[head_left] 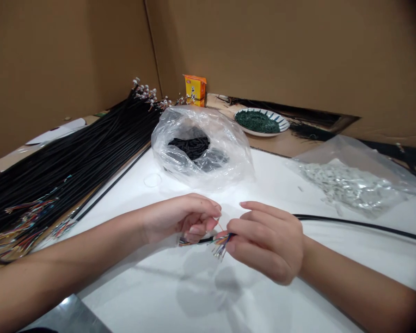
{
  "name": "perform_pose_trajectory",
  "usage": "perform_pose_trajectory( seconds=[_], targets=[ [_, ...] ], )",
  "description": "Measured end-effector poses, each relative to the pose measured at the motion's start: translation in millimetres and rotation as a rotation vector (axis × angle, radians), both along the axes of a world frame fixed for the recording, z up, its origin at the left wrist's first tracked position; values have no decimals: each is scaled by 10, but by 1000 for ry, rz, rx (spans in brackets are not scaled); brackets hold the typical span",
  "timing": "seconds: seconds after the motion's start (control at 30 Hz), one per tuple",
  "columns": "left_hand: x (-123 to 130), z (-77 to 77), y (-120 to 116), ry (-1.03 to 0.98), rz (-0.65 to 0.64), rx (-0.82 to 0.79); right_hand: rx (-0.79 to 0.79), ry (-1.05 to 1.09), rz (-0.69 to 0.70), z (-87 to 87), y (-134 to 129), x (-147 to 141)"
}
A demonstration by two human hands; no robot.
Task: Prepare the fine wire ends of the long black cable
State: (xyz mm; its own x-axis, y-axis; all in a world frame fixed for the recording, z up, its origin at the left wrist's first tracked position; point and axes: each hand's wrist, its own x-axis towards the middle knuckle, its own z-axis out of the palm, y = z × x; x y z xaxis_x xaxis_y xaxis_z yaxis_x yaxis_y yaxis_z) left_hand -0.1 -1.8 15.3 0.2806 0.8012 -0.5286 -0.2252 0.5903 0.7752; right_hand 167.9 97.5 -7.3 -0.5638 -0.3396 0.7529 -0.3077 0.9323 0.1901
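Observation:
My right hand (pixel 268 243) is closed on the end of a black cable (pixel 350 224), which runs off past my wrist to the right edge. From its fingers fans a bundle of thin multicoloured wires (pixel 220 249) with pale tips. My left hand (pixel 194 217) pinches one fine orange wire between thumb and forefinger, drawn taut away from the bundle. Just below the left fingers more coloured wire ends (pixel 183 242) and a short black stretch of cable show; whether the lower fingers grip these I cannot tell. Both hands are above the white tabletop (pixel 152 286).
Long black cables (pixel 90 143) with coloured wire ends are heaped at left. Behind my hands sits an open plastic bag (pixel 229 162) of small black pieces. A bag of whitish pieces (pixel 353 185) lies right. Farther back are a plate (pixel 283 124) of dark green bits and a yellow packet (pixel 195 90).

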Motion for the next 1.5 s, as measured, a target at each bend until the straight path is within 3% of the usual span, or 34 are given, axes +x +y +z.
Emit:
perform_pose_trajectory(
  seconds=[0.1,0.3,0.4,0.73,1.07,1.3,1.5],
  targets=[
    [-1,5,-4,10,3,-1,-18,11,-4,-8,25,-15],
    [-33,13,-8,-7,20,39,-148,-53,-181,-165,62,-62],
    [-45,-3,-6,2,28,41,-234,1,-202,-214,73,-94],
    [-52,-15,-13,42,82,82,-329,-40,-249,-194,86,-120],
    [-23,-3,-6,15,89,62,-334,-52,-167,-172,77,-106],
    [-23,-50,-10,-39,73,94,-182,16,-267,-193,88,-95],
    [-27,-67,-1,-138,96,32,-226,35,-215,-213,104,-98]
  ],
)
